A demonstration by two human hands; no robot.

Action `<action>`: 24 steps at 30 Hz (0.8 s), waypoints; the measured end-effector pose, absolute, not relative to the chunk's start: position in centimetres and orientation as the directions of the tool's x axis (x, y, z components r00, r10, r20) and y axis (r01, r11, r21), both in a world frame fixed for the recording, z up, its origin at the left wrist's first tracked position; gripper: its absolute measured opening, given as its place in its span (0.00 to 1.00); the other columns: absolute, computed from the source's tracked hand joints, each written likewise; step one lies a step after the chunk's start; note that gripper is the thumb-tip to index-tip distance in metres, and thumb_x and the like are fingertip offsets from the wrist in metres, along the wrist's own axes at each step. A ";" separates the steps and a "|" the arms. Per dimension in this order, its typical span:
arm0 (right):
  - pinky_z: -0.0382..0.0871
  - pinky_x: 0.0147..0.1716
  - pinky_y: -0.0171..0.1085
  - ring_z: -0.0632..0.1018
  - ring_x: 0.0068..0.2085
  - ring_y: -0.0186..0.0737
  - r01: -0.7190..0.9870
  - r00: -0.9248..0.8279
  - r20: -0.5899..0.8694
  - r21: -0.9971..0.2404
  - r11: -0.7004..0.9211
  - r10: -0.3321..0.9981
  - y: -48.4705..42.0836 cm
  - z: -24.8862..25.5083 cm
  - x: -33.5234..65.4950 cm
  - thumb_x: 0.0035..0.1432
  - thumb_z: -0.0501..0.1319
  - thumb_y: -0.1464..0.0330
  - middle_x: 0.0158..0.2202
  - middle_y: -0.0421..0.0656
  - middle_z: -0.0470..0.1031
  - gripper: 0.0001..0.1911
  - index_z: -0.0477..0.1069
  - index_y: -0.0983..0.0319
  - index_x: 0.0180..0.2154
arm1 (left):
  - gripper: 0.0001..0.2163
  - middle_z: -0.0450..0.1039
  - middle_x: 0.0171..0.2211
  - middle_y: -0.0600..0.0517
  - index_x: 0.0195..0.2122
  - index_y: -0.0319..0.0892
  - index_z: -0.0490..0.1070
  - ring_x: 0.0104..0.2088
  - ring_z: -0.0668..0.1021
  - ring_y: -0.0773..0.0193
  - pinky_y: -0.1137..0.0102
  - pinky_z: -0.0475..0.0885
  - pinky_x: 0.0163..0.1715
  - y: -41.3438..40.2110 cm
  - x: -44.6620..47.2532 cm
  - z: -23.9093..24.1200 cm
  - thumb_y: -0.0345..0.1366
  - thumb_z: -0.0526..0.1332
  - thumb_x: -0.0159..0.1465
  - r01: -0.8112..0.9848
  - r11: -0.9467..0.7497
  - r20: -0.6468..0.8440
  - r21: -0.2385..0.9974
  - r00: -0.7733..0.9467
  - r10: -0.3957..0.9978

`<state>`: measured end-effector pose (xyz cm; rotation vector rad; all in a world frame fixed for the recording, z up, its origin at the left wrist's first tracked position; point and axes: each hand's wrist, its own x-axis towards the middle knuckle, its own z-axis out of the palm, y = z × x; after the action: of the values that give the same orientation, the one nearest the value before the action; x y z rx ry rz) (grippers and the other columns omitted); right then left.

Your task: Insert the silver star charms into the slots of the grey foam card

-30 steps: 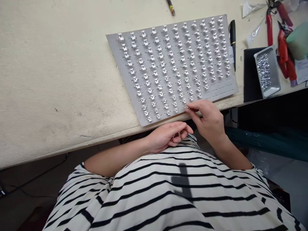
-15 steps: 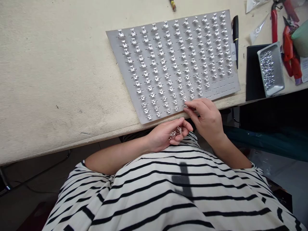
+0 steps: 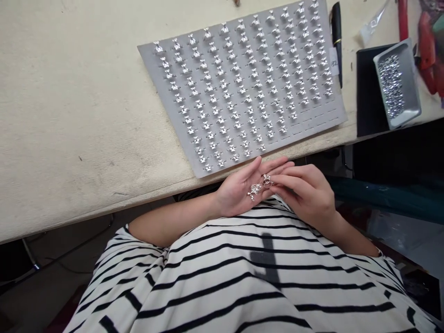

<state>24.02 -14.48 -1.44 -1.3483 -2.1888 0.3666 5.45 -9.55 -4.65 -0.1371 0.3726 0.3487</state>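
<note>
A grey display card [image 3: 312, 122] lies on the beige table, filled with rows of small silver rings [image 3: 243, 88]. Below the table edge, my left hand [image 3: 243, 187] is palm up with fingers stretched out, and a few loose silver rings [image 3: 255, 188] rest on the palm. My right hand [image 3: 305, 192] is beside it, fingertips pinched on one silver ring [image 3: 267, 179] lying at the left hand's fingers. The card's lower right slots hold no rings.
A black pen [image 3: 336, 41] lies along the card's right side. A metal tray of silver pieces [image 3: 397, 85] sits on a black pad [image 3: 366, 92] at the right. Red-handled pliers [image 3: 428, 51] lie at the far right. The beige table [image 3: 69, 106] stretches to the left.
My right hand left the card's lower edge and came down to my left palm. My left hand uncurled to lie flat, showing the rings in it.
</note>
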 end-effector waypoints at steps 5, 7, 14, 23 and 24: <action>0.77 0.39 0.41 0.80 0.35 0.38 0.738 -0.297 0.167 -0.585 0.337 0.940 -14.4 -2.2 23.7 0.62 0.69 0.69 0.37 0.39 0.83 0.10 0.73 0.55 0.45 | 0.27 0.65 0.69 0.49 0.58 0.43 0.76 0.53 0.79 0.67 0.73 0.76 0.52 -9.4 5.6 -4.3 0.46 0.40 0.79 -0.375 0.926 -0.407 -0.037 0.852 0.329; 0.77 0.38 0.41 0.81 0.35 0.38 0.720 -0.279 0.137 -0.625 0.302 0.950 -14.7 -2.0 23.7 0.63 0.67 0.70 0.37 0.37 0.83 0.07 0.72 0.54 0.42 | 0.26 0.64 0.70 0.50 0.58 0.43 0.76 0.54 0.79 0.66 0.72 0.76 0.53 -9.4 5.6 -4.3 0.46 0.40 0.79 -0.384 0.923 -0.408 -0.024 0.847 0.341; 0.77 0.42 0.43 0.83 0.40 0.42 0.768 -0.175 0.391 -0.521 0.373 0.904 -13.2 -2.8 25.1 0.62 0.67 0.74 0.39 0.39 0.83 0.13 0.74 0.51 0.45 | 0.23 0.70 0.65 0.46 0.58 0.40 0.76 0.64 0.74 0.63 0.71 0.69 0.63 -9.7 5.7 -5.1 0.45 0.45 0.78 -0.363 0.932 -0.453 -0.011 0.832 0.319; 0.76 0.44 0.43 0.80 0.42 0.41 0.858 -0.225 0.501 -0.305 0.413 0.836 -9.1 -6.3 25.4 0.66 0.62 0.73 0.43 0.42 0.81 0.10 0.72 0.53 0.46 | 0.25 0.67 0.67 0.44 0.60 0.38 0.75 0.68 0.70 0.58 0.66 0.66 0.67 -9.6 5.3 -5.1 0.46 0.44 0.78 -0.337 0.940 -0.482 0.047 0.817 0.317; 0.76 0.44 0.43 0.80 0.41 0.41 0.859 -0.235 0.502 -0.293 0.419 0.833 -9.1 -6.4 25.3 0.66 0.62 0.73 0.42 0.41 0.81 0.10 0.72 0.53 0.46 | 0.25 0.68 0.67 0.44 0.59 0.38 0.75 0.68 0.70 0.58 0.66 0.66 0.67 -9.5 5.3 -5.1 0.46 0.44 0.78 -0.337 0.940 -0.484 0.047 0.816 0.317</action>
<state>25.34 -9.11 -6.38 -1.4265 -2.0807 -0.0585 5.29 -9.51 -5.10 -0.0416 0.5084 0.3490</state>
